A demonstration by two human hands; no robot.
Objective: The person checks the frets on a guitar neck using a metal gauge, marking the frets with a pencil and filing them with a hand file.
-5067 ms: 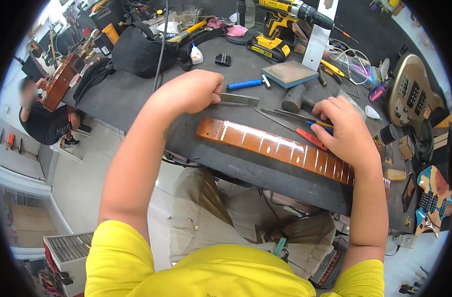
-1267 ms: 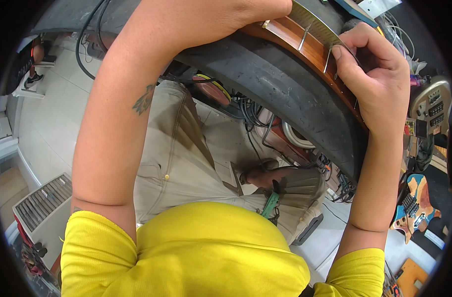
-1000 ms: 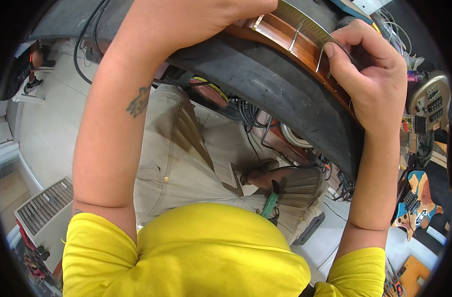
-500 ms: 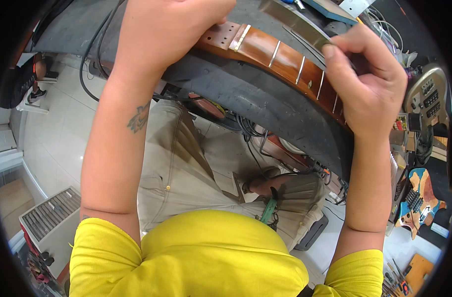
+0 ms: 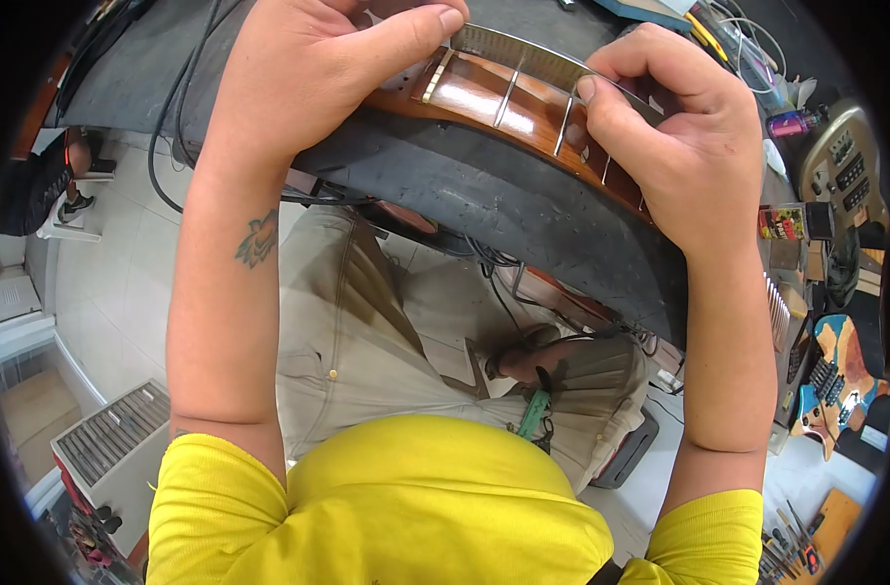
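A wooden guitar neck (image 5: 479, 100) with metal frets and a pale nut (image 5: 438, 78) lies across the dark bench. A thin steel ruler (image 5: 523, 58) stands on its long edge along the fretboard. At the ruler's left end, by the nut, my left hand (image 5: 333, 63) is closed with the thumb against it; the other fingertips are largely hidden. My right hand (image 5: 684, 136) pinches the ruler farther right between thumb and bent forefinger. That hand covers the ruler's right part and some of the neck.
Cables (image 5: 186, 107) run over the bench's left side. Pens and a purple item (image 5: 794, 123) sit at the right, near a guitar body (image 5: 848, 175). A blue and wood-coloured guitar (image 5: 835, 380) is lower right. A grey-topped cabinet (image 5: 113, 434) stands lower left.
The ruler has come down and left from above the neck to the fretboard, with my right hand on it. My left hand has moved from the headstock to the ruler's end.
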